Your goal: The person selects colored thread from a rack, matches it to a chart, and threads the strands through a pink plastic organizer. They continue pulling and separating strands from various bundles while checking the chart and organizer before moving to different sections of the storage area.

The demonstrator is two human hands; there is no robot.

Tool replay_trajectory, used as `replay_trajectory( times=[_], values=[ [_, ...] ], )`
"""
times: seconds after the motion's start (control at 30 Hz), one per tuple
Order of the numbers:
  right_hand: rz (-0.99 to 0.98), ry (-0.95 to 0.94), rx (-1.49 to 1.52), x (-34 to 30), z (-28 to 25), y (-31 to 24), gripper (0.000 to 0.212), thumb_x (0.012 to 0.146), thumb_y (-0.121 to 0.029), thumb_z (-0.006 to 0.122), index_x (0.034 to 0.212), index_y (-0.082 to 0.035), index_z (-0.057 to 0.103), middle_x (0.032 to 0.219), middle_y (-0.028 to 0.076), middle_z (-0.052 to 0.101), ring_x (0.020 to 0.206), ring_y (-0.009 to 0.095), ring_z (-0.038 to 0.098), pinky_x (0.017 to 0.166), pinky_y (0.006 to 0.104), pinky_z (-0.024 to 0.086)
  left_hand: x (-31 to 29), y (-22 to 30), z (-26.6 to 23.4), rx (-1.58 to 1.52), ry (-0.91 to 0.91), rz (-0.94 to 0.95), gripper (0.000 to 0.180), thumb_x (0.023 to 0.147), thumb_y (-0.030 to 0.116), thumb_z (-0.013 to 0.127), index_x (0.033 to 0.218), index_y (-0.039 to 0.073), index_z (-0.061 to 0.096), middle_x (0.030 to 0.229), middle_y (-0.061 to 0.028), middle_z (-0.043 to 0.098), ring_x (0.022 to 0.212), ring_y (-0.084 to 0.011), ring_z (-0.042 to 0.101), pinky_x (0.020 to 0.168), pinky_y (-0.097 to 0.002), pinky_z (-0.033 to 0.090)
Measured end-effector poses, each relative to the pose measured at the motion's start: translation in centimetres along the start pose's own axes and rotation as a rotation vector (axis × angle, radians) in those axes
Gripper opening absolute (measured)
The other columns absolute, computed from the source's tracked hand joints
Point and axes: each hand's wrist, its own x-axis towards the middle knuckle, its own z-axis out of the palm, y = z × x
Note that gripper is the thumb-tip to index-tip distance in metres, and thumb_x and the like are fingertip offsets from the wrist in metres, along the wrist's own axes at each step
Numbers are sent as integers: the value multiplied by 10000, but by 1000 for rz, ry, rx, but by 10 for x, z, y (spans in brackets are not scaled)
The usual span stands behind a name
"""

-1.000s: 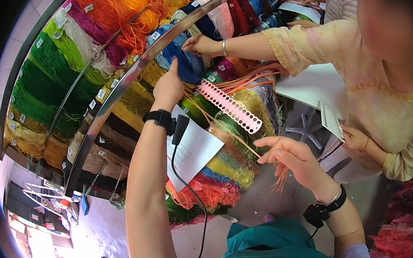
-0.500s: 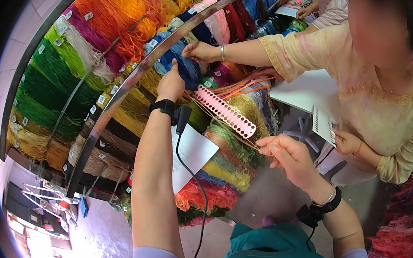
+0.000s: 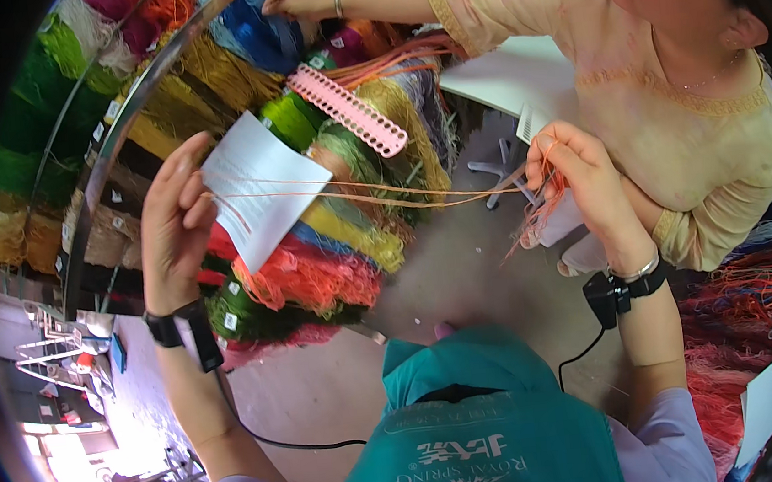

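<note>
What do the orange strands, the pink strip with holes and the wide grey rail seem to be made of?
Orange strands: probably textile thread, soft-looking; thin, limp at loose ends, fibre unclear.
Pink strip: likely plastic or card, smooth; straight, evenly punched.
Rail: apparently metal, shiny; pale highlights on grey.

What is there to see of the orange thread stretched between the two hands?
The orange thread looks thin, soft and fibrous. Its strands run roughly side by side, nearly straight across the view, from the fingers of the left hand to those of the right hand. Near the left hand they cross in front of a white sheet. At the right hand, a loose, tangled, redder bunch hangs below the fingers. I cannot tell the exact strand count.
</note>
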Motion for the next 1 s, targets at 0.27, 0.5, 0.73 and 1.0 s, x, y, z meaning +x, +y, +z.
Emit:
replay_trajectory(
  times=[0.27,0.5,0.73,1.0],
  values=[
    [172,-124,-30,0,-22,19,216,976,-230,459,893,-63,568,813,38,624,648,65,601,441,170,407,-118,14,-75,-175,290,113,461,984,88,461,1412,-11,320,664,50,278,508,-15,283,488,-148,268],
    [294,-248,10,12,-26,40,206,972,-215,460,887,-62,568,789,60,630,577,81,596,391,180,386,-303,55,-268,-272,635,468,439,956,37,473,1382,25,368,615,43,296,519,-58,322,514,-195,326],
    [317,-388,222,5,-5,35,209,973,-223,470,904,-48,562,792,81,633,563,104,595,380,177,369,-418,27,-251,112,1130,343,277,950,48,457,1218,70,522,712,52,469,612,-41,442,564,-176,397],
    [222,-610,669,12,37,-6,210,987,-177,426,970,-8,549,835,139,614,623,183,602,380,179,340,-223,-153,12,19,371,-365,284,885,119,619,1149,19,582,878,21,568,730,-57,527,670,-202,471]
  ],
)
